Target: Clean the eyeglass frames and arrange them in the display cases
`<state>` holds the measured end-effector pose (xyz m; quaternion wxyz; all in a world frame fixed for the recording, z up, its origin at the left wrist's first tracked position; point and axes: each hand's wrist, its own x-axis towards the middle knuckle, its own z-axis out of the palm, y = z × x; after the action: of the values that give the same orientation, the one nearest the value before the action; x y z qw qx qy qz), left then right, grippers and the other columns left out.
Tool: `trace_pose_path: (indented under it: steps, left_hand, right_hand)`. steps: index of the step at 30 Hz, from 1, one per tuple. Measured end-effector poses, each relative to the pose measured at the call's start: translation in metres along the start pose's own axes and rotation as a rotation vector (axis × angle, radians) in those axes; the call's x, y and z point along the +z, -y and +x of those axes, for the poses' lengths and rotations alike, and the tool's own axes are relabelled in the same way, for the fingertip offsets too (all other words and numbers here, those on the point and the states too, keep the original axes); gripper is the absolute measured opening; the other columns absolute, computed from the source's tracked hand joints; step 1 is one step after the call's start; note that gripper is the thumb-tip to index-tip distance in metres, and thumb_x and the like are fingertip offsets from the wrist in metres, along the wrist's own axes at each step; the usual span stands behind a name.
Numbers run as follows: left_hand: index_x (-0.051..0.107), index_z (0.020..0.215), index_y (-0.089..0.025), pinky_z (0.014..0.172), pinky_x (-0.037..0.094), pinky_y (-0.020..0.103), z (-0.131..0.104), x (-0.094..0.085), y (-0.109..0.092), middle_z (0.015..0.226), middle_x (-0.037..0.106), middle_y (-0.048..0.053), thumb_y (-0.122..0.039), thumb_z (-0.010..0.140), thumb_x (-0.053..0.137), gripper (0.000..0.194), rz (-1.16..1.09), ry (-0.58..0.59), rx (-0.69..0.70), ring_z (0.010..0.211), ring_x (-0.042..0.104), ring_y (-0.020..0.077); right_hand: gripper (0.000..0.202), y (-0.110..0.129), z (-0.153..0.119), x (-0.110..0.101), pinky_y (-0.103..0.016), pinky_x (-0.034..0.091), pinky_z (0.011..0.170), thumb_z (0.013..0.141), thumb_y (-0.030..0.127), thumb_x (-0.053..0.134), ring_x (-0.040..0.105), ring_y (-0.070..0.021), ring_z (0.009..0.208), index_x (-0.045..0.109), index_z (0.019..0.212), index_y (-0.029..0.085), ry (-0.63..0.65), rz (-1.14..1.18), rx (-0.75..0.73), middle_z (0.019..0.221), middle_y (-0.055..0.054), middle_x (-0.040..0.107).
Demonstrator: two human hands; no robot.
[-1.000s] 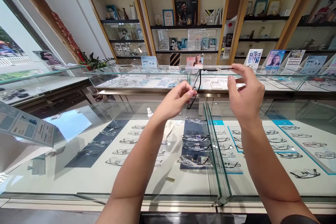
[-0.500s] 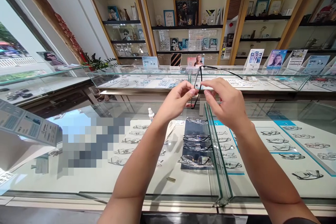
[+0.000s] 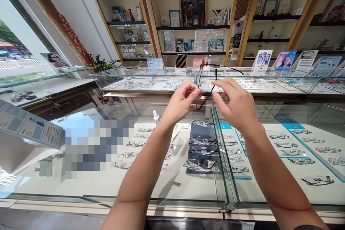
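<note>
A pair of dark, thin-framed glasses [image 3: 207,98] is held up over the display counter, seen mostly edge-on. My left hand [image 3: 182,103] pinches the frame between thumb and fingers on its left side. One slim temple reaches off to the upper right, beyond my right hand [image 3: 235,105]. The other temple slants up from the bottom of the frame, and my right thumb and index finger close on it. Parts of the frame are hidden behind my left fingers. Below the hands, a dark blue tray [image 3: 198,129] carries several glasses inside the glass case.
The glass display case [image 3: 188,190] holds rows of glasses, a small white bottle [image 3: 156,116] and a small gold-coloured piece [image 3: 176,184]. At left stands a printed sign [image 3: 32,125]. Another glass counter [image 3: 151,91] with cards on top runs behind, before wooden shelves [image 3: 192,28].
One temple of the glasses has swung out to the right, away from the frame, with my right fingers at it. My left hand keeps its hold.
</note>
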<state>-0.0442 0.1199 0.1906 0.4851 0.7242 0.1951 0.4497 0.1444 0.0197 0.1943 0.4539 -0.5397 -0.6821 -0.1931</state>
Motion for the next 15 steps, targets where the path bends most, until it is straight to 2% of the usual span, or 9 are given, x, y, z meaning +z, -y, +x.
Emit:
trace_pose_path:
  steps: [7, 12, 15]
  left_hand:
    - [0.059, 0.095, -0.024, 0.074, 0.067, 0.031, 0.004, -0.009, 0.001, 0.11, 0.067, 0.007, -0.057, 0.093, 0.081, 0.039, -0.055, -0.163, 0.078, 0.11, 0.064, 0.0219]
    - [0.057, 0.095, -0.025, 0.076, 0.067, 0.03, 0.004, -0.014, -0.001, 0.115, 0.069, 0.007, -0.055, 0.093, 0.082, 0.039, -0.103, -0.25, 0.116, 0.114, 0.066, 0.0223]
    - [0.058, 0.095, -0.025, 0.075, 0.067, 0.03, 0.004, -0.014, -0.003, 0.114, 0.069, 0.007, -0.055, 0.091, 0.083, 0.039, -0.1, -0.243, 0.113, 0.113, 0.065, 0.0226]
  right_hand:
    - [0.033, -0.015, -0.001, -0.001, -0.048, 0.054, 0.082, 0.104, 0.042, 0.06, 0.071, -0.034, 0.11, 0.081, 0.121, 0.023, 0.029, -0.109, 0.122, 0.14, -0.013, 0.071]
    - [0.032, -0.025, -0.003, 0.004, -0.049, 0.053, 0.081, 0.105, 0.043, 0.057, 0.07, -0.0325, 0.1, 0.082, 0.098, 0.024, 0.16, -0.138, 0.137, 0.111, -0.012, 0.078]
    - [0.031, -0.025, -0.003, 0.005, -0.053, 0.053, 0.085, 0.105, 0.042, 0.058, 0.07, -0.0335, 0.1, 0.082, 0.099, 0.024, 0.197, -0.159, 0.14, 0.109, -0.012, 0.079]
